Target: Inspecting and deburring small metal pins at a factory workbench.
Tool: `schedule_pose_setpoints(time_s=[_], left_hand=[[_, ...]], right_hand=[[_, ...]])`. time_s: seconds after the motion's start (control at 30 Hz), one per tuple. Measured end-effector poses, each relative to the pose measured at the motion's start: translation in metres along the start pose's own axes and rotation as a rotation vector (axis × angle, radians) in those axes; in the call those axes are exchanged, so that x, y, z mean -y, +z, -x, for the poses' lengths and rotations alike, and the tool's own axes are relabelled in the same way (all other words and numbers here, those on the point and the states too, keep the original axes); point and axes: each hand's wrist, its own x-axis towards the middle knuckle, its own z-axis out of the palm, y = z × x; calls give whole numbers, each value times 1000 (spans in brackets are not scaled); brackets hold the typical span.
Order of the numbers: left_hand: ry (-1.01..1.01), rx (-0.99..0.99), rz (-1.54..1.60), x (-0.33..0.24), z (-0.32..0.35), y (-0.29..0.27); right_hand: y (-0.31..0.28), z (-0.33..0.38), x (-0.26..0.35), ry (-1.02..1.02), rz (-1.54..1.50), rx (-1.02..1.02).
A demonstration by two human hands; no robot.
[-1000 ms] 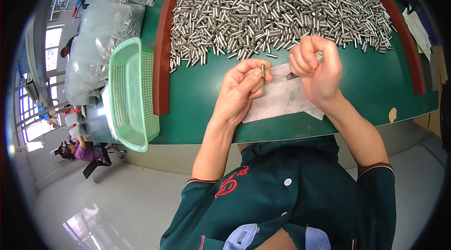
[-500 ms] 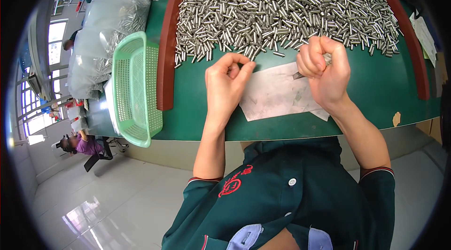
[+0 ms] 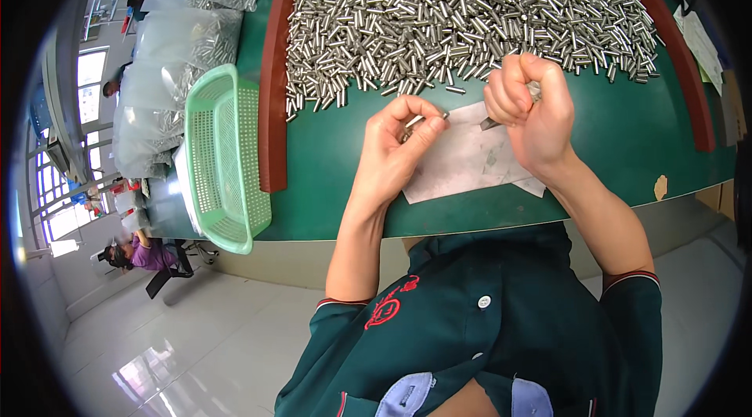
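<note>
My left hand (image 3: 394, 152) pinches a small metal pin (image 3: 446, 115) between thumb and forefinger; only the pin's end shows, and something metallic sits deeper in the curled fingers. My right hand (image 3: 539, 113) is closed in a fist around a tool with a flat, dark metal tip (image 3: 489, 124), which points left toward the pin without touching it. Most of the tool is hidden in the fist. Beneath both hands lies a smudged whitish sheet (image 3: 462, 166) on the green tabletop (image 3: 611, 135). A large heap of shiny metal pins (image 3: 470, 17) spreads just beyond my hands.
Reddish-brown rails (image 3: 274, 103) border the heap at both sides. Left of them stands a light green perforated basket (image 3: 254, 127). Clear plastic bags (image 3: 157, 72) of metal pins line the far left. A person in purple (image 3: 153, 255) sits in the background.
My left hand has moved right, closer to the right hand, and a pin's end now shows at its fingertips. My right hand has shifted slightly left, still gripping the tool.
</note>
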Motion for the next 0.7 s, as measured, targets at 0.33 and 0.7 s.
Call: schedule_pose_setpoints(time_s=[0.33,0.7], left_hand=[[-169,128,258,2,-1,2],[-181,103,250,0,-1,2]], right_hand=[[0,0,0,-16,8,10],[1,1,2,25,34,34]])
